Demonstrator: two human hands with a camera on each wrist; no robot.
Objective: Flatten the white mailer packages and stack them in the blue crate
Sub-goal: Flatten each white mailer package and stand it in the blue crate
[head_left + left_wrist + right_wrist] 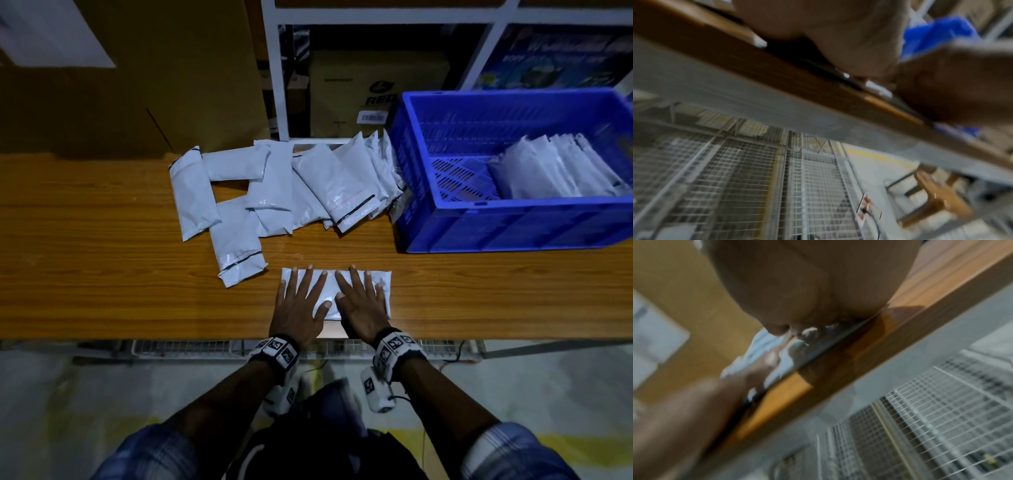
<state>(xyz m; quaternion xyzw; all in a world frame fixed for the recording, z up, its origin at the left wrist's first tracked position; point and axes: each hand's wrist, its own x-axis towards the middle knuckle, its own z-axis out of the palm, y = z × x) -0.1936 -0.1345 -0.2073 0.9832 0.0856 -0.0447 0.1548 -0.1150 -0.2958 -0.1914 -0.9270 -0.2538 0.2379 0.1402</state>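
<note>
From the head view, the left hand (298, 306) and right hand (360, 306) lie flat with fingers spread, side by side on a white mailer (331, 287) near the tabletop's (102, 274) front edge. More mailers (274, 185) are piled beyond, beside the blue crate (513, 219), which holds a stack (555, 171).

The left wrist view, blurred, shows the left hand's palm (838, 32) down at the tabletop edge (777, 76).

The right wrist view, blurred, shows the right palm (807, 280) pressing the mailer (785, 363).

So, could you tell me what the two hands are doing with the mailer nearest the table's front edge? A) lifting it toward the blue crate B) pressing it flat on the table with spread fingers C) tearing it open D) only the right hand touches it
B: the left hand and the right hand lie side by side, fingers spread, flat on the white mailer, which rests on the wooden table.
</note>
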